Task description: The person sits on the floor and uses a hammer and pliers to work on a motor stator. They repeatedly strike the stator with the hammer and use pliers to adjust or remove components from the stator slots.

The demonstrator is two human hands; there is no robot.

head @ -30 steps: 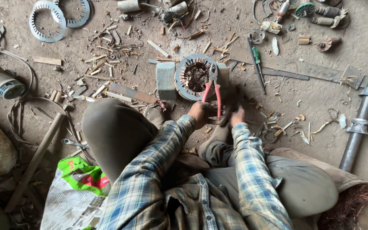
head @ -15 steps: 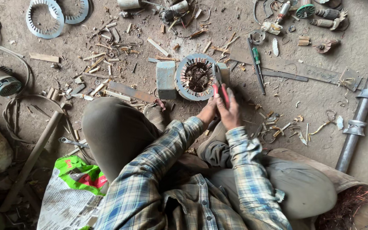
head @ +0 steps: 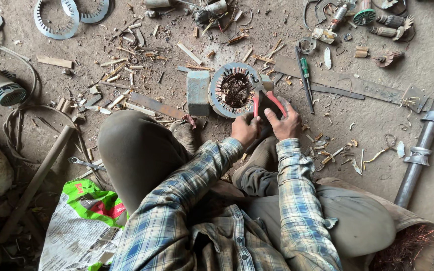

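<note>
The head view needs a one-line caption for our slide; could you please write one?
Both hands, left and right, grip red-handled pliers at a round metal motor core on a littered floor.

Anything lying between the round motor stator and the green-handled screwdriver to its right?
In the head view, the red-handled pliers lie between the stator and the screwdriver, gripped by both hands.

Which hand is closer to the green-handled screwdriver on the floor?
Right. The right hand grips the red-handled pliers just beside the screwdriver; the left hand lies farther away.
</note>
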